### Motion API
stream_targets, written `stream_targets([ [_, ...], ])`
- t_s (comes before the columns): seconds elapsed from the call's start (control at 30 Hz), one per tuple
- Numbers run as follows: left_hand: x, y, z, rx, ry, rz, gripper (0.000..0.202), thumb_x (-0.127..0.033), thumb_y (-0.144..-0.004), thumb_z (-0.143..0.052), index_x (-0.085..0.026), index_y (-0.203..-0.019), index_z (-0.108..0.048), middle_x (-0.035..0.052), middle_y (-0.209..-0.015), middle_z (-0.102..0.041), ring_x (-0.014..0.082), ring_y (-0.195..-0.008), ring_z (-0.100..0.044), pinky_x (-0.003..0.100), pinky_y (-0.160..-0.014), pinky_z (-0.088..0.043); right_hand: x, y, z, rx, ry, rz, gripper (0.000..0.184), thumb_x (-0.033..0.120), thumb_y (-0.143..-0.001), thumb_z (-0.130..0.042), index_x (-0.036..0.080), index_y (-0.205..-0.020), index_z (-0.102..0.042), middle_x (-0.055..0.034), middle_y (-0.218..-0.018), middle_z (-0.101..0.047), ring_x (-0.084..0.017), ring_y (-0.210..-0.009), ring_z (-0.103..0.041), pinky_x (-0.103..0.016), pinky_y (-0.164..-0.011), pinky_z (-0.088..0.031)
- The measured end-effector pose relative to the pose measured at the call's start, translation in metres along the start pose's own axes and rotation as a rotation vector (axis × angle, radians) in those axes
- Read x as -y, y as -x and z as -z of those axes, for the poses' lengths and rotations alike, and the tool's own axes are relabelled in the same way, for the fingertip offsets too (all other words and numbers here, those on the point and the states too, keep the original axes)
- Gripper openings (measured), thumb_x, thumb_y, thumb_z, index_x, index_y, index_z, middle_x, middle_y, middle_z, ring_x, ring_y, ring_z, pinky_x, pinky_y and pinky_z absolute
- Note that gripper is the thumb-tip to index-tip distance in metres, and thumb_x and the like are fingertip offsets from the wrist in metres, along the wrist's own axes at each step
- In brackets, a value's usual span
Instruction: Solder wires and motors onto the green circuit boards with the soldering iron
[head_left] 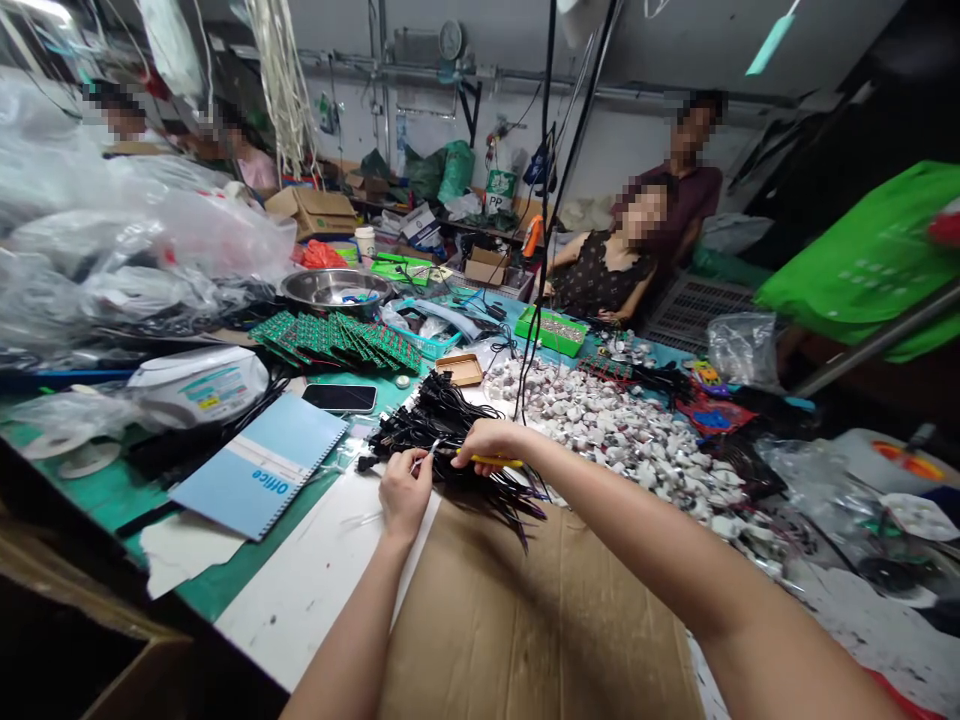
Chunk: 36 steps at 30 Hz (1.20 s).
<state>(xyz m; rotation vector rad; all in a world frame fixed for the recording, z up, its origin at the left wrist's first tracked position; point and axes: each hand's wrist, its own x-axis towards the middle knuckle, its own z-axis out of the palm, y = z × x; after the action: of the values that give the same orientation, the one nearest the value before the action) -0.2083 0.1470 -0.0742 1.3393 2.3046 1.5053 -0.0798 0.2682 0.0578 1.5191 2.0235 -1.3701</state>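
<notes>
A thick bundle of black cables [450,412] lies across the front of the bench, with thin dark wire ends fanning toward me. At its near left side, my left hand [405,495] is closed in a pinch; a small pale piece shows at its fingertips, too small to name. My right hand [489,442] is wrapped around a yellow-handled tool [499,461], over the cables. The tool's working end is hidden among fingers and cables, so its kind is unclear. Thin clear strips [364,520] stick out left of my left hand.
Brown cardboard [525,610] covers the near bench. Left are a blue notebook [262,465], a phone [339,398] and green circuit boards [334,340]. Many small white parts [615,430] are heaped to the right. Dark cords [551,150] hang ahead. Co-workers [611,275] are behind the bench.
</notes>
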Motion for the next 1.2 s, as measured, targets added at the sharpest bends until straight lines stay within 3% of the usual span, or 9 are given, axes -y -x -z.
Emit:
stream_targets([
  [0.2,-0.002,0.0,0.004,0.03,-0.006,0.01,0.016,-0.032,-0.097,-0.063,-0.021,-0.095,-0.074,0.0053,-0.093,-0.069,0.0178,-0.078,-0.066,0.028,-0.073,-0.047,0.015,-0.001,-0.007,-0.082,0.158,0.017,0.03,0.032,-0.066,-0.093,0.015,-0.063,-0.068,-0.0043,-0.051,-0.064,-0.018,-0.046,-0.062,-0.026,-0.045,-0.048],
  [0.37,-0.002,0.001,0.004,0.028,0.002,0.014,0.014,-0.03,-0.096,-0.064,-0.02,-0.096,-0.074,0.0048,-0.092,-0.069,0.017,-0.078,-0.065,0.028,-0.071,-0.044,0.023,0.002,-0.007,-0.075,0.244,0.021,0.029,0.032,-0.071,-0.088,0.013,-0.062,-0.068,-0.0051,-0.053,-0.065,-0.018,-0.049,-0.063,-0.026,-0.048,-0.049],
  [0.53,0.0,0.001,0.001,-0.003,0.0,0.012,0.009,-0.025,-0.094,-0.066,-0.019,-0.095,-0.073,0.0041,-0.089,-0.067,0.0168,-0.076,-0.063,0.028,-0.068,-0.041,0.025,0.004,-0.009,-0.078,0.307,0.085,0.022,0.027,-0.072,-0.086,0.015,-0.068,-0.069,0.0009,-0.055,-0.063,-0.013,-0.05,-0.059,-0.022,-0.05,-0.045],
  [0.63,0.001,0.001,0.001,-0.011,0.013,0.003,0.007,-0.024,-0.093,-0.067,-0.019,-0.093,-0.072,0.004,-0.087,-0.067,0.0168,-0.075,-0.062,0.028,-0.066,-0.04,0.019,0.005,-0.013,-0.104,0.331,0.141,0.017,0.024,-0.072,-0.085,0.018,-0.077,-0.071,0.0043,-0.057,-0.063,-0.011,-0.052,-0.059,-0.021,-0.052,-0.044],
  [0.77,0.002,0.0,0.0,-0.011,0.022,0.003,0.008,-0.024,-0.094,-0.067,-0.019,-0.093,-0.072,0.004,-0.088,-0.067,0.0169,-0.074,-0.062,0.028,-0.066,-0.039,0.005,0.006,-0.017,-0.166,0.369,0.21,0.023,0.025,-0.071,-0.086,0.02,-0.091,-0.074,0.0048,-0.065,-0.067,-0.013,-0.059,-0.063,-0.02,-0.055,-0.043],
  [0.97,0.006,-0.001,-0.002,-0.002,0.0,0.019,0.008,-0.025,-0.094,-0.067,-0.021,-0.095,-0.074,0.0036,-0.091,-0.068,0.0174,-0.076,-0.063,0.028,-0.065,-0.037,-0.016,0.008,-0.026,-0.282,0.466,0.354,0.031,0.023,-0.072,-0.082,0.022,-0.102,-0.077,0.0019,-0.086,-0.074,-0.017,-0.078,-0.066,-0.022,-0.064,-0.039],
  [1.2,0.014,0.001,-0.015,-0.091,0.088,-0.081,0.011,-0.021,-0.094,-0.062,-0.019,-0.087,-0.07,0.0051,-0.087,-0.064,0.0197,-0.08,-0.062,0.03,-0.072,-0.045,-0.029,0.018,-0.04,-0.378,0.559,0.48,0.038,0.012,-0.08,-0.066,0.022,-0.115,-0.074,-0.0066,-0.105,-0.078,-0.024,-0.1,-0.07,-0.025,-0.074,-0.039],
])
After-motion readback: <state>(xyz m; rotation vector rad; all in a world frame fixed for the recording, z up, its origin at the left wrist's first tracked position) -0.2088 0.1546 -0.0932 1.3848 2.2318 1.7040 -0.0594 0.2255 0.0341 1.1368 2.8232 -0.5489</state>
